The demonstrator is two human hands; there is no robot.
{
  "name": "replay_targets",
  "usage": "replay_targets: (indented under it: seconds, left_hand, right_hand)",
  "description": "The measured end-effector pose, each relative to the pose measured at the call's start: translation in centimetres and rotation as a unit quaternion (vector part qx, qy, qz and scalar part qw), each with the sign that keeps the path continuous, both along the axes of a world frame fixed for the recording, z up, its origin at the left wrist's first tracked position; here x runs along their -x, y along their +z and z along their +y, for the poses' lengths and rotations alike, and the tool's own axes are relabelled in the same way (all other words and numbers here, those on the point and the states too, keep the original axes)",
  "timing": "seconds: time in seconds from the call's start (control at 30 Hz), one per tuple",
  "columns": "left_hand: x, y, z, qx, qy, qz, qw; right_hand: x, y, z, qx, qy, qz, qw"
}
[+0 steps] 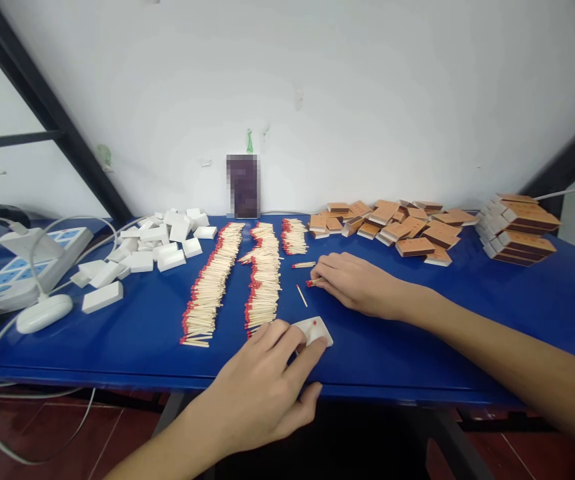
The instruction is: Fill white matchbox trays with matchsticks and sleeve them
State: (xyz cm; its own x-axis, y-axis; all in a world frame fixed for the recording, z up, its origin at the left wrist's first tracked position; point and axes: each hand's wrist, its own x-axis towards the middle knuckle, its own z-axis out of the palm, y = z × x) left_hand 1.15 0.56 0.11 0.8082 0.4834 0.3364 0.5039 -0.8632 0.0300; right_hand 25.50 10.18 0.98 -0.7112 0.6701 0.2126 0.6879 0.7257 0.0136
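Note:
Near the table's front edge, my left hand (272, 383) is closed on a small white tray (321, 329), which has a match in it. Further back and to the right, my right hand (347, 283) pinches a few red-tipped matches (313, 283) just above or on the blue table. A single loose match (301, 295) lies between the hands, and a few more matches (303, 265) lie beside my right fingertips. Long rows of matches stretch away on the left (212, 287) and in the middle (263, 280); a shorter row (294, 237) lies behind.
White trays (155, 243) are heaped at the back left, near a power strip (27, 267) and a white cabled device (45, 315). Orange matchbox sleeves (392, 223) lie piled at the back right, beside stacked matchboxes (520, 227). A blurred dark object (244, 187) stands against the wall.

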Motion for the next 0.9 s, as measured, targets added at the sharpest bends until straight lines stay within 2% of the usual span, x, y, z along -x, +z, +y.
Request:
replay_targets:
  seconds: [0.17,0.3,0.4,0.5,0.57,0.6,0.73,0.9]
  left_hand:
    - [0.0,0.1,-0.1,0.014,0.002,-0.040,0.999]
    - [0.0,1.4,0.5,0.039,0.013,-0.095,0.995]
    - [-0.6,3.3,2.1,0.027,0.024,-0.041,0.999]
    - [-1.9,5.1,4.0,0.062,0.009,0.057,0.996]
    - [-2.9,5.8,5.1,0.087,0.003,0.117,0.989]
    - [-3.5,5.9,5.5,0.097,0.003,0.147,0.984]
    - [-4.8,5.6,5.9,0.090,0.017,0.166,0.982]
    - [-5.0,5.3,5.6,0.072,0.020,0.167,0.983]
  right_hand:
    - [-0.1,-0.3,0.2,-0.020,0.007,-0.007,1.000]
    - [-0.2,-0.6,0.3,-0.026,0.010,-0.017,0.999]
    - [-0.2,-0.7,0.3,-0.038,0.007,-0.027,0.999]
    - [-0.2,-0.6,0.2,-0.030,0.000,-0.033,0.999]
    - [-0.2,-0.5,0.2,-0.009,-0.007,-0.032,0.999]
    - [-0.1,-0.5,0.2,0.003,-0.010,-0.028,1.000]
    - [0.0,-0.3,0.1,0.039,-0.006,-0.007,0.999]
    - [0.0,0.0,0.1,0.067,0.009,0.032,0.997]
